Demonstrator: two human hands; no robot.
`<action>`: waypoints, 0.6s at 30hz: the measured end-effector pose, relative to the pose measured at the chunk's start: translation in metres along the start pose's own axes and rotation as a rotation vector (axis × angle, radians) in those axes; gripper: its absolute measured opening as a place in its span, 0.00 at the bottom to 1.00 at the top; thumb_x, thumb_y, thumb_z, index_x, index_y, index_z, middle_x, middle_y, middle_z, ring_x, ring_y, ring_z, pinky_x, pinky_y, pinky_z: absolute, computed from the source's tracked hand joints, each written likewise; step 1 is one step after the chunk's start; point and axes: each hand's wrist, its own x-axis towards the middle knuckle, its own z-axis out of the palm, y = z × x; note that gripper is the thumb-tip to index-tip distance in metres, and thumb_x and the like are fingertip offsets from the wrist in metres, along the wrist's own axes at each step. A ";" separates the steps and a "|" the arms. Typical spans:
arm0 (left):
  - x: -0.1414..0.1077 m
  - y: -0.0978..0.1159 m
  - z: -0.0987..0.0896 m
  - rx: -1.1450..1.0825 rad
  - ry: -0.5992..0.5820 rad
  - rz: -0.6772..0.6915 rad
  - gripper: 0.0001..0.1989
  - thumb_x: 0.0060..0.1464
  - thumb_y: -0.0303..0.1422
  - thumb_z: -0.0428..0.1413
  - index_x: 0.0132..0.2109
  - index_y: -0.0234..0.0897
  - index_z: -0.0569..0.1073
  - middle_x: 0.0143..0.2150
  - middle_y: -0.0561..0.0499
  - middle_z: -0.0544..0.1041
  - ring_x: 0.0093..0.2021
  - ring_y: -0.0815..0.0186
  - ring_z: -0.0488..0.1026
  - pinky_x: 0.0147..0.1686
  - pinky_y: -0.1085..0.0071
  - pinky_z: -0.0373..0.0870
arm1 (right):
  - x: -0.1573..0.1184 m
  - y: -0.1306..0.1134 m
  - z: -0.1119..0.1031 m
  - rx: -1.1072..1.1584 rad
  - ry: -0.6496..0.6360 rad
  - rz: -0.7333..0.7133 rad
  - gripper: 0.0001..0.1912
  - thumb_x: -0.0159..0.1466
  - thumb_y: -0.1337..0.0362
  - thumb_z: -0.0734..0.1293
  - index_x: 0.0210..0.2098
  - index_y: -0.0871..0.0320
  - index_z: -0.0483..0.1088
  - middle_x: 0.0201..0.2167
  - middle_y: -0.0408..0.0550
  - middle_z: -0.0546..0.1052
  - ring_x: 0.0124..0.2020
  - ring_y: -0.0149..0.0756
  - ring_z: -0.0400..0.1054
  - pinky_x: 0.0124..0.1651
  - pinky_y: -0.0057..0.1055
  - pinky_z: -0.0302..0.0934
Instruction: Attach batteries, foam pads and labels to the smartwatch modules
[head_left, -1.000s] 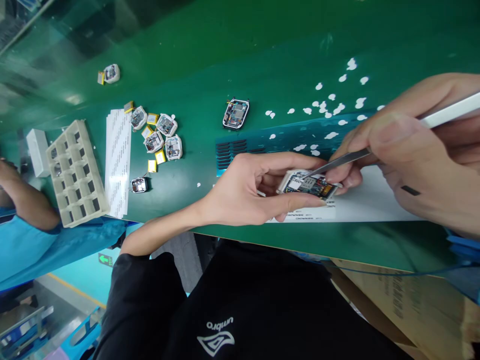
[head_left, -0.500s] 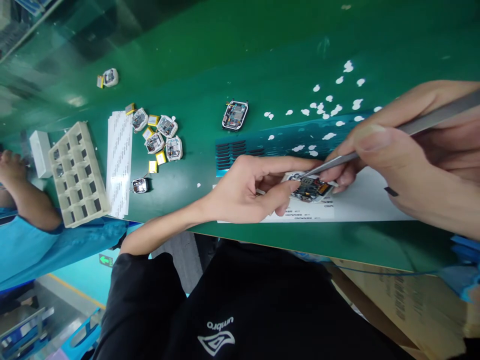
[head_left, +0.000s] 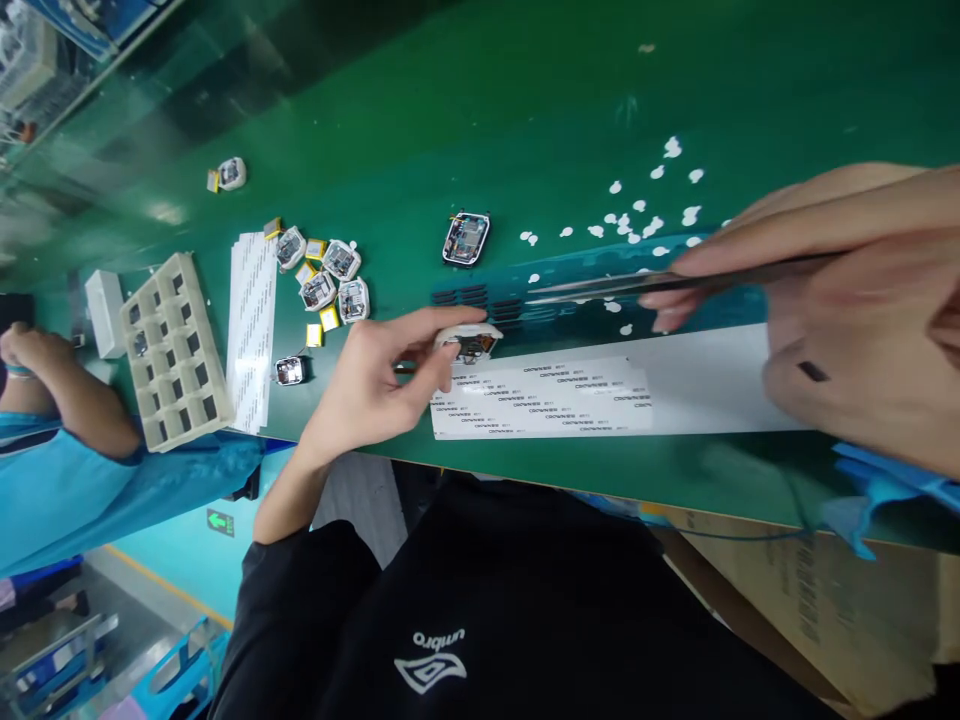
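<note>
My left hand [head_left: 375,380] grips a small white-framed electronic module [head_left: 471,343] between fingers and thumb, just above the edge of a printed white label sheet [head_left: 540,400]. The module's circuit board shows dark and orange, partly hidden by my fingers. My right hand [head_left: 847,310], blurred at the right, holds long metal tweezers [head_left: 637,285] pinched shut. Their tips point left and stay apart from the module, above the label sheet.
On the green bench lie a pile of white-framed modules with yellow batteries [head_left: 322,280], a dark-framed circuit board [head_left: 466,238], a stack of label strips [head_left: 251,330], a beige compartment tray [head_left: 172,350] and scattered white stickers [head_left: 637,205]. A co-worker's blue sleeve [head_left: 60,400] is at left.
My left hand has carried the module left, away from the tweezers. The tweezers have lifted off it, and my right hand has moved right. More of the label sheet now shows.
</note>
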 end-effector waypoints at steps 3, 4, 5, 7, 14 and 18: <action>-0.005 -0.008 0.001 -0.122 0.095 -0.033 0.11 0.70 0.32 0.57 0.53 0.35 0.80 0.34 0.51 0.84 0.28 0.71 0.80 0.28 0.74 0.76 | 0.006 0.002 0.000 0.018 0.027 -0.063 0.11 0.76 0.59 0.64 0.46 0.46 0.80 0.37 0.42 0.84 0.38 0.32 0.78 0.38 0.38 0.70; -0.004 -0.012 0.002 -0.120 0.106 -0.011 0.10 0.70 0.33 0.56 0.52 0.35 0.80 0.38 0.49 0.85 0.30 0.71 0.80 0.30 0.73 0.77 | 0.008 0.003 0.002 0.011 -0.015 -0.101 0.10 0.75 0.61 0.65 0.46 0.47 0.80 0.39 0.41 0.84 0.40 0.34 0.79 0.41 0.39 0.72; -0.001 -0.016 0.003 -0.093 0.098 0.032 0.09 0.71 0.33 0.56 0.51 0.36 0.80 0.42 0.48 0.86 0.32 0.70 0.81 0.33 0.72 0.77 | 0.010 0.004 0.004 -0.005 -0.071 -0.145 0.09 0.75 0.62 0.66 0.46 0.47 0.80 0.41 0.40 0.84 0.41 0.35 0.79 0.43 0.40 0.73; 0.008 -0.025 0.006 0.003 0.042 0.170 0.09 0.71 0.33 0.56 0.50 0.37 0.80 0.45 0.48 0.86 0.39 0.67 0.81 0.41 0.68 0.77 | 0.011 0.007 0.008 -0.059 -0.125 -0.202 0.08 0.74 0.63 0.67 0.47 0.49 0.80 0.44 0.40 0.85 0.44 0.36 0.80 0.47 0.41 0.75; 0.027 -0.054 0.014 0.223 -0.100 0.378 0.11 0.72 0.31 0.53 0.54 0.40 0.79 0.52 0.51 0.86 0.50 0.63 0.75 0.54 0.62 0.71 | 0.008 0.012 0.005 -0.045 -0.110 -0.199 0.10 0.72 0.66 0.69 0.51 0.49 0.79 0.45 0.41 0.85 0.43 0.33 0.80 0.45 0.38 0.76; 0.026 -0.058 0.016 0.293 -0.072 0.488 0.10 0.71 0.29 0.55 0.55 0.39 0.78 0.55 0.50 0.85 0.49 0.64 0.75 0.54 0.62 0.69 | 0.010 0.014 0.004 -0.101 -0.133 -0.186 0.11 0.72 0.66 0.70 0.51 0.47 0.80 0.46 0.39 0.84 0.44 0.34 0.80 0.44 0.37 0.77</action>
